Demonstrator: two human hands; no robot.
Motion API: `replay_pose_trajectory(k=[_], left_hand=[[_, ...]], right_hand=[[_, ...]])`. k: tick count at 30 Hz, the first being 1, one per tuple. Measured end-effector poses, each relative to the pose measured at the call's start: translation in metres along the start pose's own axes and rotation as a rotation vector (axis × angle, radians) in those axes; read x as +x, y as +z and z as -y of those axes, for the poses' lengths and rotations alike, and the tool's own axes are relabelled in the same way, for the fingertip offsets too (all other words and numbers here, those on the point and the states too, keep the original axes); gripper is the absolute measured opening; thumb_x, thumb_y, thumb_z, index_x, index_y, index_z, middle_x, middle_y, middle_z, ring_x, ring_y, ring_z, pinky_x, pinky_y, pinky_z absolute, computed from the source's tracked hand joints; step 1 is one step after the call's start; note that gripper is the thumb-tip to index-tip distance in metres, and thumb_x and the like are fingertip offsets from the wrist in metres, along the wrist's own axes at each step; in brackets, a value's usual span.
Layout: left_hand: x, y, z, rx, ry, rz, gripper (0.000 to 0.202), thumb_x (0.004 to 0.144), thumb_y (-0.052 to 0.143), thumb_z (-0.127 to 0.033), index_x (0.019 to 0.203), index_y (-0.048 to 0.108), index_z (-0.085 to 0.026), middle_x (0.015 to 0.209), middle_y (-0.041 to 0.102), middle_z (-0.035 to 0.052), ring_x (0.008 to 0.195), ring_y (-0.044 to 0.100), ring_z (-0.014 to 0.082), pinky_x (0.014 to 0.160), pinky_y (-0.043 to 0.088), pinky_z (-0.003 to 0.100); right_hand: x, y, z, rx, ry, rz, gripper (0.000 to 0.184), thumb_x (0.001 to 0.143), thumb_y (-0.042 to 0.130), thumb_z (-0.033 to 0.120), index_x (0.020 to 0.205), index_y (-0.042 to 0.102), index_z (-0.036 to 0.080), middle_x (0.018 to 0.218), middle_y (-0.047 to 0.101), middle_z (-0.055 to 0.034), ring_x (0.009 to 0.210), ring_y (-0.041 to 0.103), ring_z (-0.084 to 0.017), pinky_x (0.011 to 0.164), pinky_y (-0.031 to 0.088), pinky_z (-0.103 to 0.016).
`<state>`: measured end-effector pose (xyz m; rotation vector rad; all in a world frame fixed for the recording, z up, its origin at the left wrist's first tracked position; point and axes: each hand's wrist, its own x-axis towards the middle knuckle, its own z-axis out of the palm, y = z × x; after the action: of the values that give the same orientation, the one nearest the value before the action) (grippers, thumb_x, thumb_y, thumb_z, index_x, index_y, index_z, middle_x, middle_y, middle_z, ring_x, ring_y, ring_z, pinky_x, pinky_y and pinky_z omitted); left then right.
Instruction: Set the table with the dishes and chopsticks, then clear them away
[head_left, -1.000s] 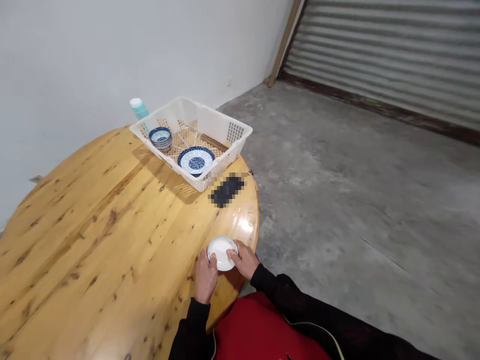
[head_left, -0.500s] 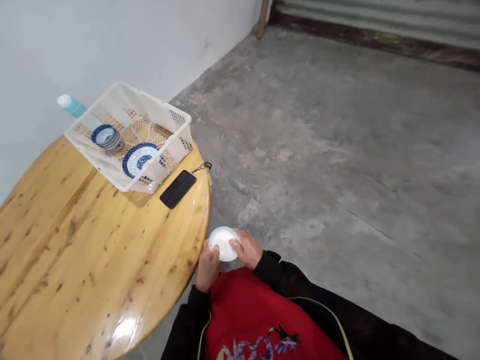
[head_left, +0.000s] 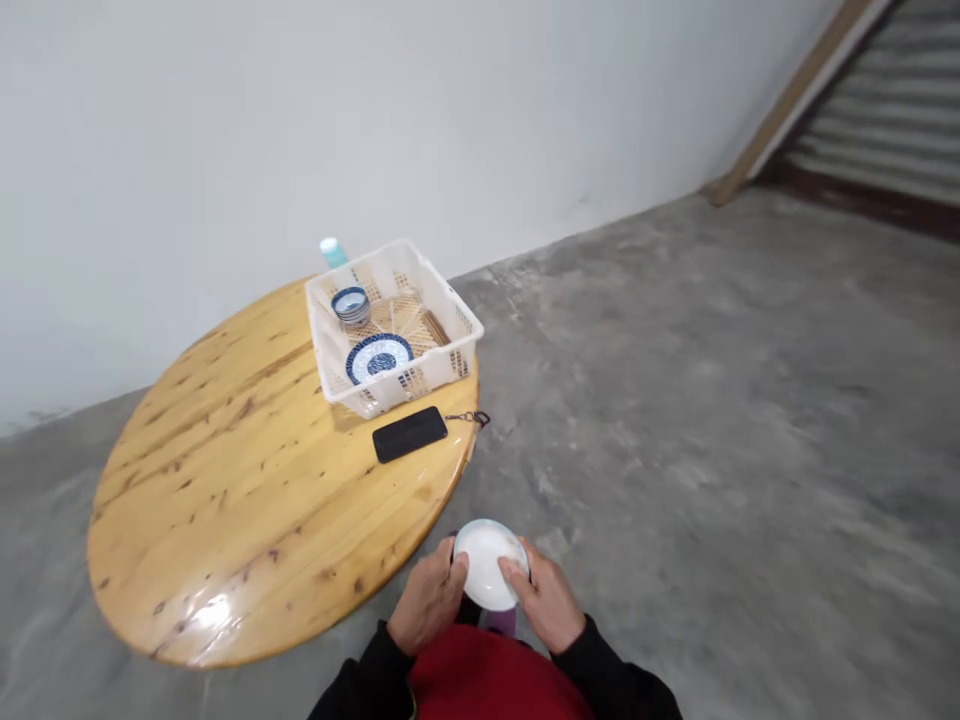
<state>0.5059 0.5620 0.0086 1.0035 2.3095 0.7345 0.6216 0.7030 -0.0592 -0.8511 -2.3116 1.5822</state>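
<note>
Ample floor (head_left: 697, 430) opens at right; off the edge of the table (head_left: 270, 510), lower centre, I see left hand (head_left: 426, 602) and right hand (head_left: 553, 602), curled, gripping a round white dish (head_left: 486, 560).

Left hand (head_left: 429, 598) and right hand (head_left: 551, 598) grip small white dish (head_left: 487, 562) between them, past near-right edge of table (head_left: 247, 490) | white basket (head_left: 444, 371) at table's far edge holds stacked bowls (head_left: 351, 306), blue-rimmed plate (head_left: 380, 360), brown sticks (head_left: 436, 328) | black phone (head_left: 410, 434) lies near basket; cord (head_left: 466, 416) at table's right edge | turquoise bottle (head_left: 334, 253) behind basket's far-left corner
</note>
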Motion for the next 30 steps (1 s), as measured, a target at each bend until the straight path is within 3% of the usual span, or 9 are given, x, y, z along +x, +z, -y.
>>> replay_pose_trajectory(k=[2, 5, 9, 14, 22, 26, 30], left_hand=[[0.012, -0.012, -0.005, -0.007, 0.042, 0.015, 0.030, 0.097, 0.032, -0.033, 0.091, 0.060, -0.023, 0.096, 0.068, 0.0119, 0.082, 0.064, 0.0240, 0.081, 0.053, 0.037], [0.034, -0.037, -0.019, -0.095, 0.047, -0.008, 0.025, 0.095, 0.037, -0.034, 0.085, 0.057, -0.024, 0.090, 0.067, 0.0098, 0.078, 0.062, 0.0228, 0.075, 0.051, 0.034], [0.065, -0.083, -0.043, -0.277, -0.025, 0.053, 0.027, 0.098, 0.033, -0.039, 0.087, 0.051, -0.023, 0.079, 0.065, 0.0045, 0.076, 0.062, 0.0208, 0.071, 0.048, 0.031], [0.103, -0.137, -0.054, -0.398, 0.034, 0.025, 0.026, 0.096, 0.038, -0.044, 0.085, 0.048, -0.023, 0.082, 0.065, 0.0034, 0.080, 0.063, 0.0201, 0.076, 0.049, 0.031], [0.168, -0.194, -0.034, -0.640, 0.049, -0.068, 0.029, 0.092, 0.049, -0.047, 0.088, 0.052, -0.019, 0.087, 0.063, 0.0040, 0.079, 0.065, 0.0186, 0.074, 0.054, 0.032], [0.207, -0.217, -0.019, -0.769, -0.024, -0.130, 0.033, 0.088, 0.060, -0.050, 0.083, 0.055, -0.017, 0.084, 0.064, 0.0036, 0.080, 0.067, 0.0189, 0.075, 0.056, 0.032], [0.255, -0.234, 0.002, -0.863, -0.119, -0.228, 0.029, 0.086, 0.065, -0.042, 0.079, 0.059, -0.015, 0.081, 0.066, 0.0051, 0.077, 0.068, 0.0183, 0.076, 0.058, 0.034]], right_hand=[[0.021, -0.014, 0.011, 0.022, -0.026, 0.055, 0.045, 0.088, 0.043, 0.053, 0.102, 0.065, 0.016, 0.088, 0.076, -0.0139, 0.081, 0.072, -0.031, 0.074, 0.057, -0.041], [0.054, -0.038, 0.037, 0.052, -0.052, 0.125, 0.047, 0.087, 0.046, 0.057, 0.099, 0.065, 0.015, 0.080, 0.074, -0.0107, 0.071, 0.069, -0.026, 0.066, 0.055, -0.036], [0.100, -0.068, 0.081, 0.071, -0.124, 0.165, 0.047, 0.086, 0.052, 0.059, 0.095, 0.067, 0.015, 0.080, 0.073, -0.0077, 0.074, 0.066, -0.023, 0.069, 0.054, -0.032], [0.163, -0.085, 0.135, 0.082, -0.186, 0.240, 0.048, 0.084, 0.058, 0.059, 0.096, 0.068, 0.013, 0.083, 0.072, -0.0080, 0.073, 0.064, -0.022, 0.065, 0.053, -0.031], [0.263, -0.075, 0.198, 0.084, -0.257, 0.360, 0.047, 0.078, 0.063, 0.059, 0.089, 0.068, 0.014, 0.079, 0.070, -0.0067, 0.074, 0.063, -0.023, 0.067, 0.054, -0.032], [0.322, -0.061, 0.215, 0.041, -0.249, 0.410, 0.042, 0.071, 0.066, 0.054, 0.084, 0.068, 0.013, 0.077, 0.070, -0.0063, 0.073, 0.063, -0.022, 0.066, 0.053, -0.032], [0.393, -0.037, 0.230, 0.041, -0.161, 0.527, 0.032, 0.067, 0.069, 0.043, 0.078, 0.066, 0.014, 0.068, 0.065, -0.0036, 0.064, 0.060, -0.019, 0.057, 0.051, -0.029]])
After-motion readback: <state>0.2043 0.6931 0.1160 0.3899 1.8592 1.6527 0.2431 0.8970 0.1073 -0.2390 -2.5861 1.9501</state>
